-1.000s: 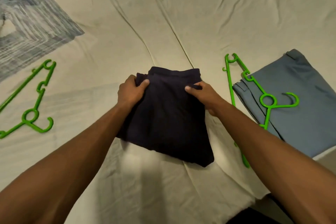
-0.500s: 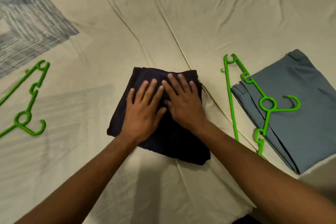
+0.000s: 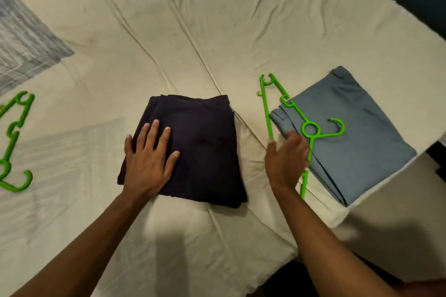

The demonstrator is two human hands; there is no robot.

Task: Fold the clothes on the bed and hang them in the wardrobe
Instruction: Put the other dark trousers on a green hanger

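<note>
A folded dark navy garment (image 3: 207,147) lies in the middle of the cream bed sheet (image 3: 193,31). My left hand (image 3: 148,159) rests flat on its left half with fingers spread. My right hand (image 3: 286,159) hovers to the right of the garment, blurred, fingers extended over a green hanger (image 3: 311,129). That hanger lies partly on a folded grey-blue garment (image 3: 350,132) near the bed's right corner. A second green hanger (image 3: 14,142) lies at the far left.
The bed's right edge and corner (image 3: 386,185) drop off just past the grey-blue garment, with dark floor beyond. A grey patterned cloth (image 3: 21,48) covers the upper left of the bed.
My right hand has left the navy garment and moved right to the green hanger. My left hand stays flat on the garment, shifted slightly left.
</note>
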